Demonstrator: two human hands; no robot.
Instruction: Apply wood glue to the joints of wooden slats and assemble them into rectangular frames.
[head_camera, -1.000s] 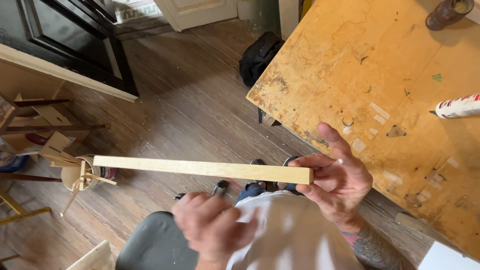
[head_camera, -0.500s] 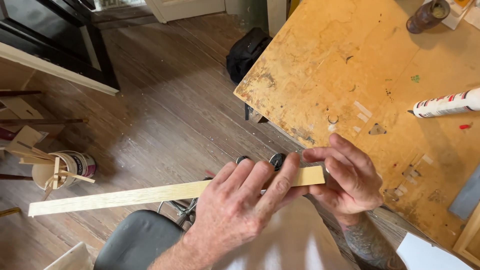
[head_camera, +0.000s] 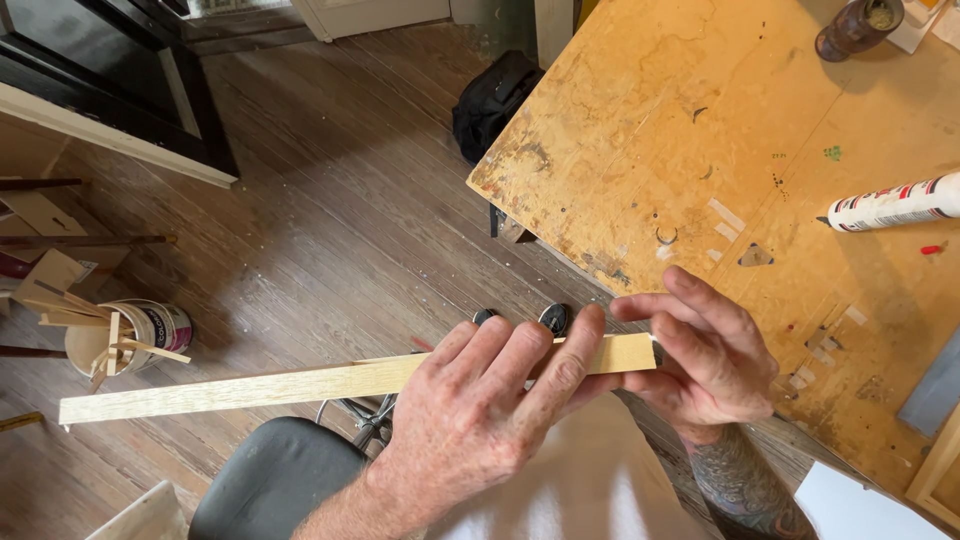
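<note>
A long, pale wooden strip (head_camera: 250, 385) runs almost level across the lower part of the view, its left end out over the floor. My left hand (head_camera: 480, 410) lies over the strip near its right end, fingers wrapped across the top. My right hand (head_camera: 705, 355) pinches the strip's right end between thumb and fingers, beside the edge of the worn yellow table (head_camera: 700, 130).
A white caulk tube (head_camera: 890, 205) and a brown jar (head_camera: 850, 25) sit on the table. A black bag (head_camera: 495, 100) lies on the wood floor by the table corner. A bucket of wood scraps (head_camera: 125, 335) stands at left. A dark stool seat (head_camera: 270, 480) is below.
My left hand rose from my lap and closed over the strip near its right end. The strip's left end has dipped slightly lower in the view.
</note>
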